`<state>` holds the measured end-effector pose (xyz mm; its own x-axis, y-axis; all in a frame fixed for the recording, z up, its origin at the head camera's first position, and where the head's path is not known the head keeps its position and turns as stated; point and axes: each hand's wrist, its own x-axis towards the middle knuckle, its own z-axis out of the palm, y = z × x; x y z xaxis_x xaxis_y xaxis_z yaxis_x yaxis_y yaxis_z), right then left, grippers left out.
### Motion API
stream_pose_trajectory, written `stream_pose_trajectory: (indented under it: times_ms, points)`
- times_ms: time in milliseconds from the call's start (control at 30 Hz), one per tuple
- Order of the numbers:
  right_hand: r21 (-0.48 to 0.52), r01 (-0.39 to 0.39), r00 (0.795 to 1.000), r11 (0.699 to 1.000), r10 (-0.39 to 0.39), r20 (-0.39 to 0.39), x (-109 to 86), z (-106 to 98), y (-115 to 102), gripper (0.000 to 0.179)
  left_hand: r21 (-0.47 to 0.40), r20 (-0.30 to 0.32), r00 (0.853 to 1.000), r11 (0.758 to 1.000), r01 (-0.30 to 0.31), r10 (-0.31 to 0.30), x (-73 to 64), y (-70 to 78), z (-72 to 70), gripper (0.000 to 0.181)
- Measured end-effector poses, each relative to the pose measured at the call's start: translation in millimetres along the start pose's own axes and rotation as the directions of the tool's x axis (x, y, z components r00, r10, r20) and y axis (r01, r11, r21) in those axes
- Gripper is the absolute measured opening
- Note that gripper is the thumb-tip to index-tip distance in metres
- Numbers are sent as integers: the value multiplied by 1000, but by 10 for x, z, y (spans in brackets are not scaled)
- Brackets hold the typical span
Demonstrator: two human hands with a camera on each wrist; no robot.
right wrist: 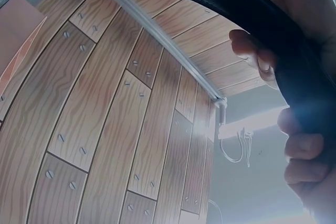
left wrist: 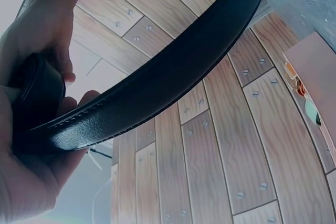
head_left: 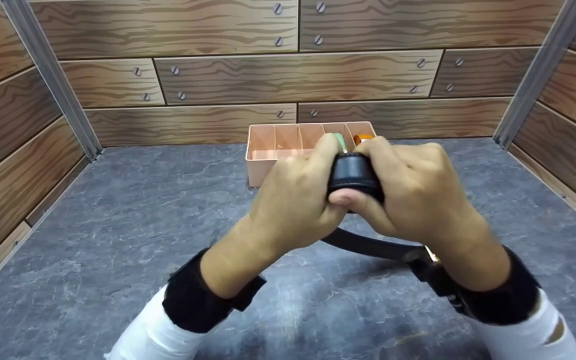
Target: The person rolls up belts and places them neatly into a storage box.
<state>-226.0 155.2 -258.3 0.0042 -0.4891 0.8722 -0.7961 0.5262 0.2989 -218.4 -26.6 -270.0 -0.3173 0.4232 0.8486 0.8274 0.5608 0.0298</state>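
Observation:
A black leather belt is partly coiled into a roll and held up above the table in both hands. My left hand grips the roll from the left. From the right, my right hand holds it, with a thumb laid across the near side. A loose length of strap curves down from the roll toward the right wrist, where a small gold-coloured bit shows. In the left wrist view the stitched strap arcs away from the coil. The right wrist view shows fingers curled around the strap.
Behind the hands stands a pink divided box. A green item and an orange item show in its right part, partly hidden by the hands. Wood-patterned panels enclose the grey marbled tabletop at the back and sides.

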Motion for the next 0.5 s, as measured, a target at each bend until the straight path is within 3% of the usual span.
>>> stream_pose_trajectory:
  times_ms: [100,167,267,333,367,400,467,500]
  points:
    - [6,-14,998,1000,14,-55,6,18,-26,63,-24,-56,998,1000,5,-6,5,-2,20,21]
    - [30,-47,989,998,50,-139,6,49,-56,65,-103,-121,991,994,44,-56,2,15,59,22]
    - [104,-121,947,987,146,-285,18,92,-115,68,-263,-225,961,960,96,-158,-2,86,128,22]
    - [154,-154,927,976,197,-321,21,93,-140,68,-367,-244,946,923,114,-214,-4,125,148,20]
    - [167,-160,933,973,204,-296,26,66,-140,66,-380,-223,950,917,123,-220,-9,131,137,19]
    - [171,-161,950,972,200,-241,29,27,-135,63,-354,-187,961,926,128,-205,-14,127,116,20]
    - [143,-147,986,979,157,-60,32,-68,-116,55,-250,-68,989,962,113,-134,-29,89,54,21]
    - [125,-130,991,984,126,42,37,-113,-108,50,-193,3,995,977,94,-95,-38,66,21,23]
